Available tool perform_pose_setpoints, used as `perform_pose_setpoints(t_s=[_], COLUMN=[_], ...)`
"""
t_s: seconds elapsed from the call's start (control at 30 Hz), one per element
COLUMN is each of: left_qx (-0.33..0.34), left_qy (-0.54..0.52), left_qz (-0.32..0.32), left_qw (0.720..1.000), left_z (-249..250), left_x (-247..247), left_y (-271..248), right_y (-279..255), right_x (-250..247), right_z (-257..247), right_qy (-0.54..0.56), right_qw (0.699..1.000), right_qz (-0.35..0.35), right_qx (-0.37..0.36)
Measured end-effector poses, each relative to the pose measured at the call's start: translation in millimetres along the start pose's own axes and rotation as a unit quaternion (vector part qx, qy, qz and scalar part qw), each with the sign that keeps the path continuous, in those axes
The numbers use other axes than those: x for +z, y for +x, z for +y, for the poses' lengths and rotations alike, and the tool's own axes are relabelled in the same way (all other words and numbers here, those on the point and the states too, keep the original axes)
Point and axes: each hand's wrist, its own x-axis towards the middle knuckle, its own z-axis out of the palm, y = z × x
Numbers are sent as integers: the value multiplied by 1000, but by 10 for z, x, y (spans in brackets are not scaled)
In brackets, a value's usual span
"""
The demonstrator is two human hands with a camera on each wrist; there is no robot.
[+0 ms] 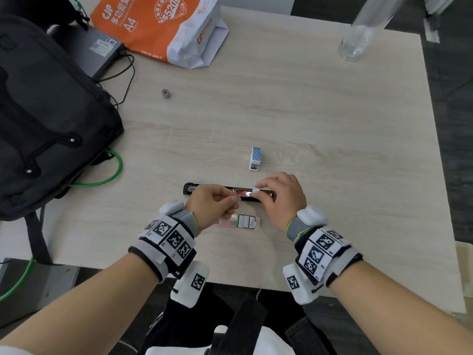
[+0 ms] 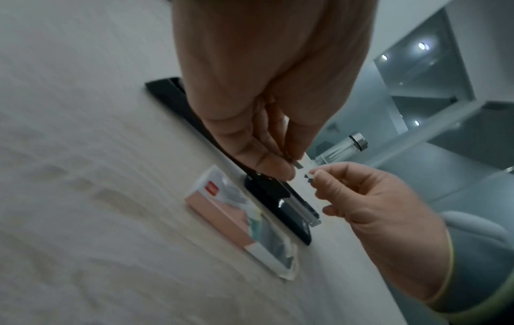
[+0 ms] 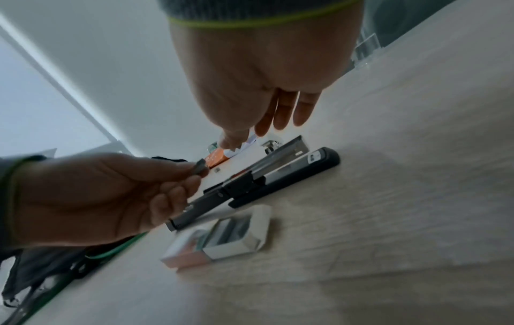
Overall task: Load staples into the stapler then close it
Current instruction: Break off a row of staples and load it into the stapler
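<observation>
A long black stapler point(image 1: 190, 188) lies opened out flat on the wooden table point(image 1: 307, 111), its metal staple channel point(image 3: 281, 154) facing up. My left hand point(image 1: 234, 199) pinches a short grey piece of staples point(image 3: 201, 168) just above the stapler's middle. My right hand point(image 1: 258, 192) pinches another pale piece point(image 1: 256, 191) over the right part of the channel. The two pieces sit a little apart. An opened box of staples point(image 1: 245, 222) lies on the table just in front of the stapler, with silver strips showing inside.
A small blue-and-white stapler point(image 1: 255, 158) stands behind the black one. A black bag point(image 1: 46, 111) and green cable point(image 1: 112, 172) fill the left side. An orange A4 paper pack point(image 1: 158, 26), a small grey cylinder point(image 1: 165, 94) and a glass bottle point(image 1: 358, 39) are farther back.
</observation>
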Motion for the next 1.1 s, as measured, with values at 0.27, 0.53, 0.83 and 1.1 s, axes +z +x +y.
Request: perform_pose_setpoints(t_s=[0.27,0.53,0.83,1.1], left_qx=[19,36,49,139], left_qy=[45,70,90,180], left_qz=[18,6,16,26], left_qw=[999,997,995,974], left_z=[-85,-135,-126,-35], left_x=[-95,-93,-74,67], left_y=[-65,-82,-47,-18], right_y=[47,20,-41,-117], right_x=[164,187,184,87], right_z=[91,88,105,59], right_qy=[-21,1,-39,-7], right_qw=[999,1000,999,999], right_qz=[-28,-6,20,47], right_qx=[-5,5,10,-9])
